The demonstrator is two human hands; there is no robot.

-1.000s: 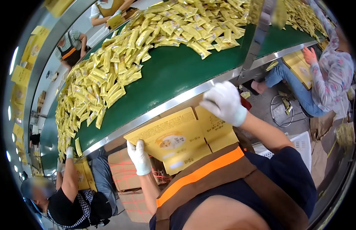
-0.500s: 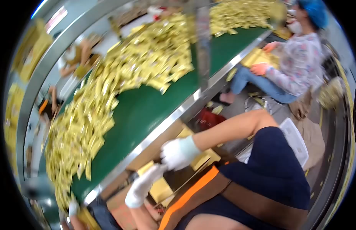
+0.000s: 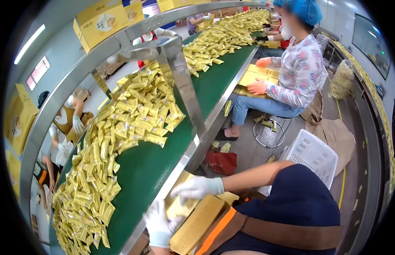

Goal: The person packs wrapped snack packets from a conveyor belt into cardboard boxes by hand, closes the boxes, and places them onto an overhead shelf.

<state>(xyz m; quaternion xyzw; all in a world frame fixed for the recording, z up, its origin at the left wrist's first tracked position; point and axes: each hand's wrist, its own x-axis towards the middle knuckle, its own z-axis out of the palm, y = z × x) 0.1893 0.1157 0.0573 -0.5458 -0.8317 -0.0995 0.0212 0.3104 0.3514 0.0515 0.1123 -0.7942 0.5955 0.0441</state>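
My left hand [image 3: 158, 225], in a white glove, is at the near end of a yellow cardboard box [image 3: 198, 225], its fingers curled against the edge. My right hand [image 3: 198, 188], gloved too, reaches over the far side of the box with fingers stretched out above a lighter yellow panel [image 3: 180, 209]. What lies beneath the right fingers is partly hidden. The box rests tilted at my lap, beside the metal edge of the green conveyor belt [image 3: 148, 170]. A long heap of small yellow packets [image 3: 142, 114] covers the belt's far side.
A co-worker [image 3: 297, 68] in a blue hair cover sits farther along the belt, orange-gloved hands on yellow boxes [image 3: 252, 76]. A metal post [image 3: 184, 85] stands at the belt edge. A white crate [image 3: 312, 153], a red bag [image 3: 221, 162] and a stool [image 3: 269, 131] are on the floor.
My view has swung, lifting the far belt into sight. My hands, together before, are now apart at the box, which has come up between them.
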